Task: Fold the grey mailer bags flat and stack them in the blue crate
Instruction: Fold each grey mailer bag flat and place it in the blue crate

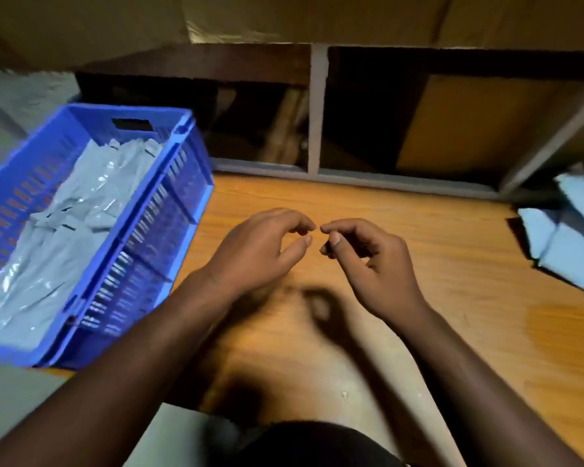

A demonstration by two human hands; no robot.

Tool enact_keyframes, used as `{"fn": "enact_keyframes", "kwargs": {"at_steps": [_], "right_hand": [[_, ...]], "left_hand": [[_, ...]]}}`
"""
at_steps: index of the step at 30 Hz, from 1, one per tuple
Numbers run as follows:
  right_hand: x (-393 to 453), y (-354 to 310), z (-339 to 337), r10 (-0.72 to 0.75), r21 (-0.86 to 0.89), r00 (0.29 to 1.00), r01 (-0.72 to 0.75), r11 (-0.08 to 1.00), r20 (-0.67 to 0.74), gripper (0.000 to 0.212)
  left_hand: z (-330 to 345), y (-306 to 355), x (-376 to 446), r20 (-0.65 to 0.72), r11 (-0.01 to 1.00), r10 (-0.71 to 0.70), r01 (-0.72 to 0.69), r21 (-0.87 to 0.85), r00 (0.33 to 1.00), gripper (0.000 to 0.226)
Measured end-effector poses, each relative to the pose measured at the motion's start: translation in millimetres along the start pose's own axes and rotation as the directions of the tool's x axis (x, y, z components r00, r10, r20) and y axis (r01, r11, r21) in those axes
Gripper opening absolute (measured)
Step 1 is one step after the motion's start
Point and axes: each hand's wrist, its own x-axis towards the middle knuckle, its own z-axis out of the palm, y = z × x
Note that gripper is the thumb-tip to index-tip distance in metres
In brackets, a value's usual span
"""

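The blue crate (155,210) stands at the left on the wooden table, with folded grey mailer bags (64,237) piled inside it. More grey mailer bags (567,244) lie at the table's right edge. My left hand (260,254) and my right hand (368,261) hover over the middle of the table, fingertips nearly meeting, fingers loosely curled. Neither hand holds anything.
The wooden table (418,298) runs under both hands. A grey metal shelf frame (316,109) with dark compartments rises behind it. Cardboard fills the top of the view. A dark garment (311,443) shows at the bottom.
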Motion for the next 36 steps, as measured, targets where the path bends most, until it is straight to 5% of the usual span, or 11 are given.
{"fn": "enact_keyframes", "kwargs": {"at_steps": [6,14,18,23,31,34,36], "right_hand": [[-56,43,-128,0.156,-0.054,0.937,-0.182,0.982,-0.313,0.015],[-90,101,-268,0.284,-0.074,0.689,-0.441,0.895,-0.667,0.016],[-91,117,-289,0.288,-0.059,0.655,-0.453,0.889,-0.698,0.023],[-90,143,-298,0.348,0.061,0.597,-0.447,0.892,-0.723,0.017],[-73,161,-309,0.427,0.209,0.577,-0.407,0.889,-0.696,0.019],[-64,168,-310,0.436,0.244,0.525,-0.396,0.885,-0.731,0.019],[-56,169,-310,0.422,0.241,0.502,-0.387,0.890,-0.755,0.018]], "left_hand": [[111,108,72,0.118,0.980,0.176,-0.162,-0.119,0.977,0.022],[225,221,176,0.219,0.907,0.420,-0.412,-0.085,0.881,0.027],[254,272,262,0.268,0.748,0.596,-0.645,0.155,0.757,0.047],[294,300,318,0.456,0.548,0.549,-0.714,0.437,0.700,0.066],[313,274,328,0.372,0.495,0.696,-0.786,0.369,0.614,0.018],[313,254,331,0.325,0.448,0.787,-0.847,0.285,0.525,0.024],[311,249,334,0.331,0.488,0.755,-0.822,0.294,0.567,0.043]]}}
